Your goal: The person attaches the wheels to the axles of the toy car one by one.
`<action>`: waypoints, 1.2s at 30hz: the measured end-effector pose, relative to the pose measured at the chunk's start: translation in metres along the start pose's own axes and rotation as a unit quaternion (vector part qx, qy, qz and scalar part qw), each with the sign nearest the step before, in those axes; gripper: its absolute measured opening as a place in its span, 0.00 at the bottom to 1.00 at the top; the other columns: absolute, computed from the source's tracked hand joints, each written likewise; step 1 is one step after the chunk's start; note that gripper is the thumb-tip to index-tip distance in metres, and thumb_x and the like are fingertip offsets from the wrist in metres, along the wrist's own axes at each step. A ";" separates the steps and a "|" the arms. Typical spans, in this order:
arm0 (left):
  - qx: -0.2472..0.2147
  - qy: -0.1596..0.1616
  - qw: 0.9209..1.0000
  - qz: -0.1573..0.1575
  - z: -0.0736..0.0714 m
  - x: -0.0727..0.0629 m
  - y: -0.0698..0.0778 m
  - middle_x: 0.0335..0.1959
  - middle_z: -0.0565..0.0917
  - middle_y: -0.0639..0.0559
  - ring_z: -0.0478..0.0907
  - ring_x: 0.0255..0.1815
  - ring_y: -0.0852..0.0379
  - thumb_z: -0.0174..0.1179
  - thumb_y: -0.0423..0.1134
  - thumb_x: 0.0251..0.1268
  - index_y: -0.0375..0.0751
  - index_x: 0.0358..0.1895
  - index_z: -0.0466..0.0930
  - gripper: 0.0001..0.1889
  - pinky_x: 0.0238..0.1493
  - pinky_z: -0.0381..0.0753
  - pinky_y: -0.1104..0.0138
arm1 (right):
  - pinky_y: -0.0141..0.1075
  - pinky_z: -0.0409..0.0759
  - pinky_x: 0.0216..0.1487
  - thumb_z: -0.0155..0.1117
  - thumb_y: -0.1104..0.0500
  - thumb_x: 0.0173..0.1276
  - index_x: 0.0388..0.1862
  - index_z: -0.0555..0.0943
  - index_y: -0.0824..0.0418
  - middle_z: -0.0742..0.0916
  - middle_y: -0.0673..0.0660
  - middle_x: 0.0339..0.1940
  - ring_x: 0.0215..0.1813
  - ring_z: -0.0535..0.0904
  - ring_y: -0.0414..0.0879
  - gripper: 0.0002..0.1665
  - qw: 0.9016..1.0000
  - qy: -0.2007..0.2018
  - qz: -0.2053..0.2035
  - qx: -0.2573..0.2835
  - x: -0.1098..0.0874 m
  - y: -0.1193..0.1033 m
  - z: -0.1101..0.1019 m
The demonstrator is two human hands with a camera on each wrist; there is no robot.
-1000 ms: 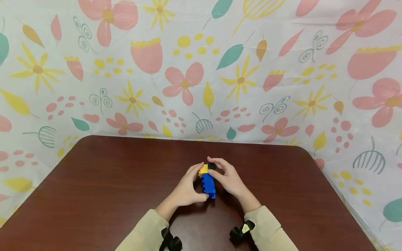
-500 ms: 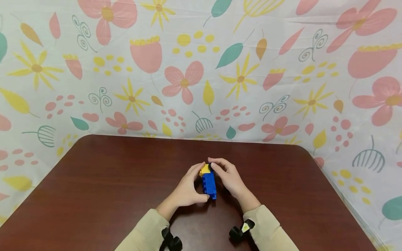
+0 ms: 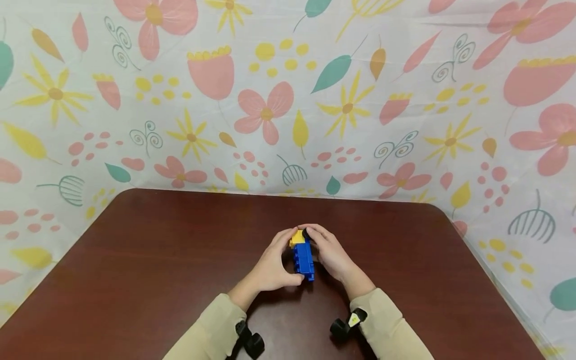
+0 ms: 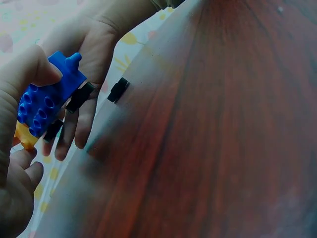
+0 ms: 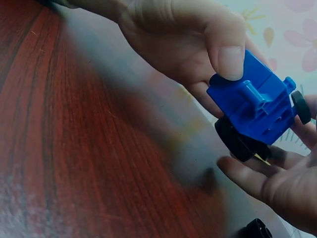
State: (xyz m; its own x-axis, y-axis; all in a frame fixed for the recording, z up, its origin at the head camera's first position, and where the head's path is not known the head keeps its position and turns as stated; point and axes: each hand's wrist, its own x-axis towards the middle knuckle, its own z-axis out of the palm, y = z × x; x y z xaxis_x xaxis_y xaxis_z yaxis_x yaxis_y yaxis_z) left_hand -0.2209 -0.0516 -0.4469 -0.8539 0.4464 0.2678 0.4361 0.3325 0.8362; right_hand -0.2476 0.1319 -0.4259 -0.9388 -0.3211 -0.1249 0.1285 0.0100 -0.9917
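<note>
A small toy vehicle (image 3: pixel 303 261) of blue studded bricks has a yellow brick (image 3: pixel 297 238) at its far end. My left hand (image 3: pixel 271 270) grips it lengthwise, thumb on the blue near end and fingertips at the yellow end. In the left wrist view, a black wheel (image 4: pixel 79 97) sits along the blue body's side. My right hand (image 3: pixel 332 256) is at the far right corner, its fingertips about a black wheel (image 3: pixel 307 234) beside the yellow brick. The right wrist view shows the blue underside (image 5: pixel 257 104) and several black wheels, partly hidden by fingers.
The dark brown table (image 3: pixel 180 250) lies beneath both hands, with a floral cloth (image 3: pixel 288 100) hanging behind it. Black wrist cameras (image 3: pixel 249 341) sit at both cuffs. A small black piece (image 4: pixel 119 90) shows near the table edge in the left wrist view; its kind is unclear.
Both hands and the toy vehicle have shifted slightly right in the head view. My right fingers have come closer around the wheel, which shows narrower now and sits tighter against the yellow brick.
</note>
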 end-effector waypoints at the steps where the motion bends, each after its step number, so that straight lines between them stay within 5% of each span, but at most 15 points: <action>1: -0.001 -0.001 1.000 0.002 0.000 0.001 0.000 0.72 0.57 0.53 0.59 0.71 0.56 0.72 0.40 0.39 0.48 0.75 0.50 0.55 0.68 0.65 0.54 | 0.44 0.81 0.49 0.47 0.42 0.74 0.62 0.71 0.57 0.77 0.59 0.60 0.54 0.78 0.47 0.27 1.000 -0.006 0.000 0.003 0.000 0.000 0.000; 10: 0.020 -0.016 1.000 -0.006 0.000 0.000 -0.002 0.74 0.54 0.53 0.58 0.72 0.54 0.72 0.46 0.41 0.49 0.76 0.48 0.55 0.68 0.64 0.50 | 0.42 0.84 0.35 0.49 0.45 0.74 0.57 0.71 0.63 0.80 0.56 0.48 0.42 0.81 0.44 0.25 0.999 -0.005 -0.018 0.029 0.001 0.004 0.002; 21: 0.009 -0.008 1.000 -0.023 0.002 0.001 -0.002 0.72 0.58 0.51 0.61 0.71 0.53 0.74 0.53 0.43 0.58 0.75 0.46 0.56 0.67 0.66 0.54 | 0.41 0.84 0.33 0.48 0.49 0.75 0.56 0.70 0.65 0.79 0.55 0.43 0.39 0.80 0.44 0.22 0.999 0.025 -0.010 0.034 0.002 0.004 0.003; 36: 0.031 0.010 0.999 -0.026 -0.001 0.002 -0.001 0.71 0.62 0.53 0.63 0.70 0.53 0.76 0.52 0.40 0.47 0.74 0.54 0.55 0.66 0.67 0.51 | 0.38 0.83 0.29 0.50 0.49 0.74 0.54 0.71 0.65 0.80 0.53 0.40 0.35 0.80 0.42 0.21 0.998 0.038 -0.015 0.051 0.003 0.002 0.007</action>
State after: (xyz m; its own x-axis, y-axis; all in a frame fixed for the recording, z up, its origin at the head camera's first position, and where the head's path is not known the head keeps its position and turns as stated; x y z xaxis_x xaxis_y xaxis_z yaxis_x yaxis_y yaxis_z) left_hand -0.2231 -0.0520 -0.4469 -0.8807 0.4112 0.2349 0.4077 0.4060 0.8179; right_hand -0.2475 0.1244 -0.4282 -0.9639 -0.2468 -0.1002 0.1272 -0.0960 -0.9872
